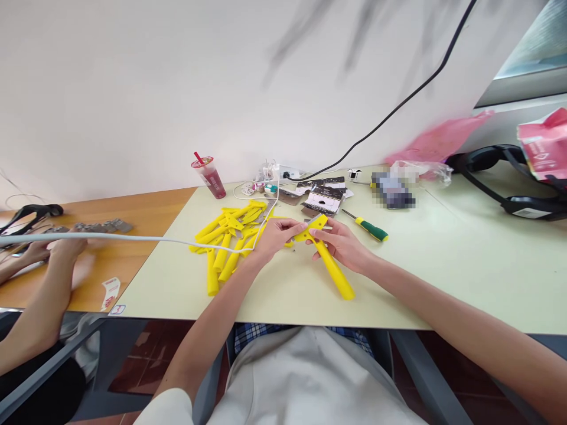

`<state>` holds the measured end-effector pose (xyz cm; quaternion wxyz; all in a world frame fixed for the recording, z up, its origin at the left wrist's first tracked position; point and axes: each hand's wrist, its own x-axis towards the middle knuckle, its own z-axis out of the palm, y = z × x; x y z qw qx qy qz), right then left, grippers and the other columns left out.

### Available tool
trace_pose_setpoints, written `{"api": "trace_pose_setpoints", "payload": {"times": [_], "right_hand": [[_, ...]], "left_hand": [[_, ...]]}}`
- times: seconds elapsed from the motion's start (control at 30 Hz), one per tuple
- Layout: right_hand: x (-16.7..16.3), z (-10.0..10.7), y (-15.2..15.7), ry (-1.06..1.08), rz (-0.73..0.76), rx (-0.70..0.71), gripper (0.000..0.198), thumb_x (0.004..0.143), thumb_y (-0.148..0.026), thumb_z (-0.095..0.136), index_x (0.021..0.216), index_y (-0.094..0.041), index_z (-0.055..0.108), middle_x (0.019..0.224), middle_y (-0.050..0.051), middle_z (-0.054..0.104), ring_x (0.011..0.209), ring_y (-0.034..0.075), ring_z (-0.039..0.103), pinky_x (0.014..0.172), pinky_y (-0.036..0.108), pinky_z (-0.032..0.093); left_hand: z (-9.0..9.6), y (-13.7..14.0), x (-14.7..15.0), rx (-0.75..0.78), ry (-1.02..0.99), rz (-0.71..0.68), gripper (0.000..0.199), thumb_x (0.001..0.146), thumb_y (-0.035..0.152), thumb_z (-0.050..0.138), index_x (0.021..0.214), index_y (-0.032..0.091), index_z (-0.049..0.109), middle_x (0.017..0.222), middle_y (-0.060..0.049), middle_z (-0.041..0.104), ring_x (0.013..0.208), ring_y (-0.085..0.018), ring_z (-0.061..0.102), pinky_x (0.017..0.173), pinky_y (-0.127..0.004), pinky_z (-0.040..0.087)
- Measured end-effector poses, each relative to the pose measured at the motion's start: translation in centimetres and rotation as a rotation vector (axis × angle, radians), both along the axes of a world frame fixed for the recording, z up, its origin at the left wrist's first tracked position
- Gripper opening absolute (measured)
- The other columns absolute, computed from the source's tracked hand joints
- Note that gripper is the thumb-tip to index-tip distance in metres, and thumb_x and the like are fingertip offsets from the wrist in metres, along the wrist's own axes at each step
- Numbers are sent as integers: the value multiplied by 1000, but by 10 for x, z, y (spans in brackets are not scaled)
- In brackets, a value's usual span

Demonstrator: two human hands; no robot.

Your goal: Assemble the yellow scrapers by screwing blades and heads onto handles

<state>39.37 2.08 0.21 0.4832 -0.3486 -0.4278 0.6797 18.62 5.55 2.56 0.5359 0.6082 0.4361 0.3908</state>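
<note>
The pale table (465, 248) is big. On it lies a heap of yellow scrapers (230, 262). The yellow scraper (330, 262) in front of the person is in both hands. It looks light, stiff and maybe a bit slippery; the round handle seems best to grab. The left hand (277, 237) pinches the head's end. The right hand (345, 243) pinches the neck. The thin grey blade (315, 224) may be sharp.

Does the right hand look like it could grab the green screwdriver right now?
Probably yes: the screwdriver lies close to the right hand, and nothing seems to block the way. But that hand is holding the yellow tool, so it would likely have to let go first.
</note>
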Motion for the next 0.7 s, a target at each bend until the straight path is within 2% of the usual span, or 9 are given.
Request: {"api": "trace_pose_setpoints", "payload": {"times": [0.17, 0.37, 0.6, 0.7], "right_hand": [[1, 2, 1, 3, 16, -15, 51, 73, -35, 105, 105, -24, 68, 114, 8, 80, 109, 35, 83, 65, 39, 75], [1, 0, 1, 2, 6, -32, 50, 72, -28, 105, 104, -24, 67, 112, 9, 81, 105, 36, 84, 65, 42, 75], [-1, -1, 0, 16, -11, -12, 48, 73, -32, 105, 104, -24, 69, 109, 8, 80, 104, 36, 84, 66, 43, 75], [1, 4, -1, 34, -33, 20, 46, 75, -35, 104, 105, -25, 70, 106, 5, 79, 104, 35, 84, 68, 43, 75]], "left_hand": [[-3, 2, -2, -20, 5, -40, 50, 73, 63, 95, 92, 17, 88, 80, -4, 69, 72, -12, 47, 62, -25, 35], [-8, 4, -1, -7, -13, -85, 49, 75, 60, 94, 95, 16, 90, 85, -6, 73, 71, -12, 45, 63, -26, 33], [-4, 0, 2, 45, -12, -90, 49, 79, 61, 92, 97, 15, 89, 98, -8, 76, 79, -14, 53, 67, -27, 39], [0, -1, 2, 66, -33, -68, 52, 81, 64, 89, 101, 17, 86, 86, -4, 70, 72, -12, 48, 63, -26, 35]]}}
